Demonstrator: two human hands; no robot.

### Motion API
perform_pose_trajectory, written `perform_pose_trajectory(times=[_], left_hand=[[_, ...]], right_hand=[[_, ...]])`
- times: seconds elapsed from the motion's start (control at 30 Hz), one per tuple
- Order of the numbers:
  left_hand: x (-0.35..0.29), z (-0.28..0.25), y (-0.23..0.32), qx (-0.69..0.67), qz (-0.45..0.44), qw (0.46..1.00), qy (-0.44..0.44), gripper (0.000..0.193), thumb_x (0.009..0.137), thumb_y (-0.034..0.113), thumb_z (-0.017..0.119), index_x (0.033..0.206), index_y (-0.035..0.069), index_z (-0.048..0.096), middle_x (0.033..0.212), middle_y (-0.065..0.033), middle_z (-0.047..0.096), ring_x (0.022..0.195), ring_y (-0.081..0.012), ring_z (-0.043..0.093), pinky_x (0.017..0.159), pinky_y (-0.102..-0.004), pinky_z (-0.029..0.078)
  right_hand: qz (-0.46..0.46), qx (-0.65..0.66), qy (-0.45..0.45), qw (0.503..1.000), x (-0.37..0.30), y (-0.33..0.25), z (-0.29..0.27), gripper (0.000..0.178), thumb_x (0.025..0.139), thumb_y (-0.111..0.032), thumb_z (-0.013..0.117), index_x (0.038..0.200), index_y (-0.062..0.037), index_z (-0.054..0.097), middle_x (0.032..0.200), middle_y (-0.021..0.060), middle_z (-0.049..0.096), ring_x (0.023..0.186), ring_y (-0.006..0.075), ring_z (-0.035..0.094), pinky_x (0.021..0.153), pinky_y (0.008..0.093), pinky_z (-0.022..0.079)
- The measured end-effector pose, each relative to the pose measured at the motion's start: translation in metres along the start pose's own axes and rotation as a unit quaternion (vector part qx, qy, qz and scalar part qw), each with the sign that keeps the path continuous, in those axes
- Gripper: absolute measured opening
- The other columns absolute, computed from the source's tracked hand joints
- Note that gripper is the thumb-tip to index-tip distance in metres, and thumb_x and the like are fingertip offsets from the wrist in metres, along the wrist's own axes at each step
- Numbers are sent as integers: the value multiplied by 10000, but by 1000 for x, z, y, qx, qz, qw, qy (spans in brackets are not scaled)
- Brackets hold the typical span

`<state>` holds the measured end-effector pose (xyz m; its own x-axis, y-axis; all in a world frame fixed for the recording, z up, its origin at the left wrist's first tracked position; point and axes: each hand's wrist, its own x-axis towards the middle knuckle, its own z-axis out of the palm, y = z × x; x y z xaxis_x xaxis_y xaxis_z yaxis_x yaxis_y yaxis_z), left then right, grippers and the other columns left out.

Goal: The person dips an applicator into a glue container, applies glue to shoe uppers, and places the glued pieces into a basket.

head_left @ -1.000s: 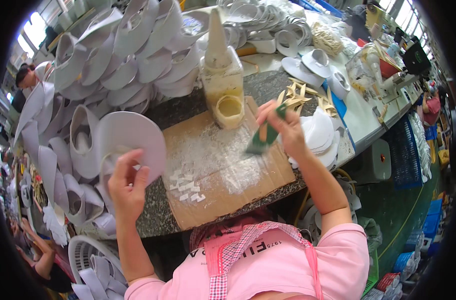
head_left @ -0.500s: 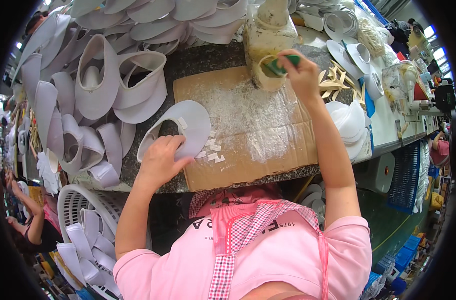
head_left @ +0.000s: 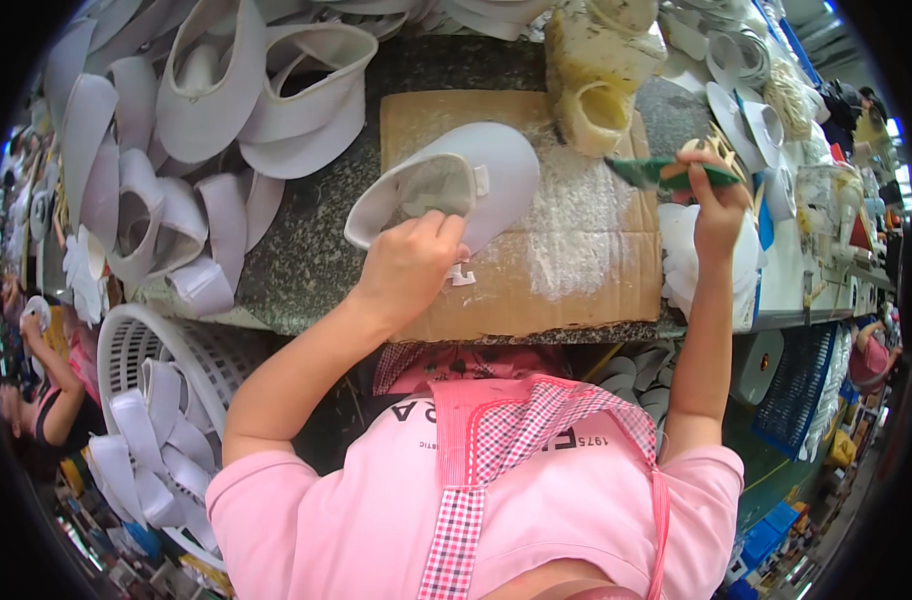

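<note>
My left hand is closed on the near edge of a white sun visor, which lies tilted over the cardboard sheet. A small white tab sits on the visor's inner rim. Just below the fingers, a few small white cut pieces rest on the cardboard. In my right hand is a green-handled brush, its tip pointing left. That tip is near the round mouth of a yellowish, crusted pot at the cardboard's far right. The fingers hide part of the brush handle.
Piles of white visors cover the table's left and far side. Left of me stands a white basket holding white bands; beyond it, another person. White pieces are stacked right of the cardboard. A blue crate is lower right.
The brush has come out of the pot's mouth and moved right and nearer with my right hand. My left hand has shifted the visor rightward onto the cardboard. The whole view has shifted somewhat.
</note>
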<state>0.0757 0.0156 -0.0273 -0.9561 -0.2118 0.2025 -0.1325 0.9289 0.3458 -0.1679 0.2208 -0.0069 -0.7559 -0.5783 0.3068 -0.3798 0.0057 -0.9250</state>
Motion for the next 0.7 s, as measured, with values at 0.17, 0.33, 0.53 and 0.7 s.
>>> perform_pose_trajectory(times=[0.17, 0.33, 0.53, 0.7], left_hand=[[9, -19, -8, -39, 37, 994, -98, 272, 624, 140, 653, 857, 39, 557, 821, -89, 500, 793, -231, 511, 669, -331, 431], [17, -19, -24, -19, 124, 990, -63, 296, 553, 140, 681, 820, 39, 599, 1038, -115, 469, 1068, -296, 392, 883, -378, 346], [12, -14, -42, -106, 99, 986, -78, 319, 540, 159, 697, 830, 59, 608, 1037, -132, 468, 1049, -290, 415, 876, -360, 355], [19, -18, -37, -140, 72, 982, -109, 292, 547, 175, 696, 804, 67, 613, 905, -105, 486, 884, -269, 473, 772, -353, 395]], right_hand=[[-48, 185, -134, 972, -22, -11, 62, 119, 786, -43, 533, 877, 15, 582, 783, 85, 599, 694, 129, 563, 531, 206, 428], [-38, 105, -133, 985, 20, 21, 119, 150, 752, 42, 520, 860, -28, 598, 791, 39, 603, 722, 92, 555, 580, 192, 427], [-2, 67, -332, 941, 13, 9, 103, 152, 723, 65, 517, 821, -10, 606, 774, 44, 606, 718, 83, 552, 573, 181, 414], [-31, 144, -201, 968, 35, 4, 128, 145, 755, 30, 504, 846, -23, 604, 729, 34, 606, 645, 77, 554, 507, 182, 403]])
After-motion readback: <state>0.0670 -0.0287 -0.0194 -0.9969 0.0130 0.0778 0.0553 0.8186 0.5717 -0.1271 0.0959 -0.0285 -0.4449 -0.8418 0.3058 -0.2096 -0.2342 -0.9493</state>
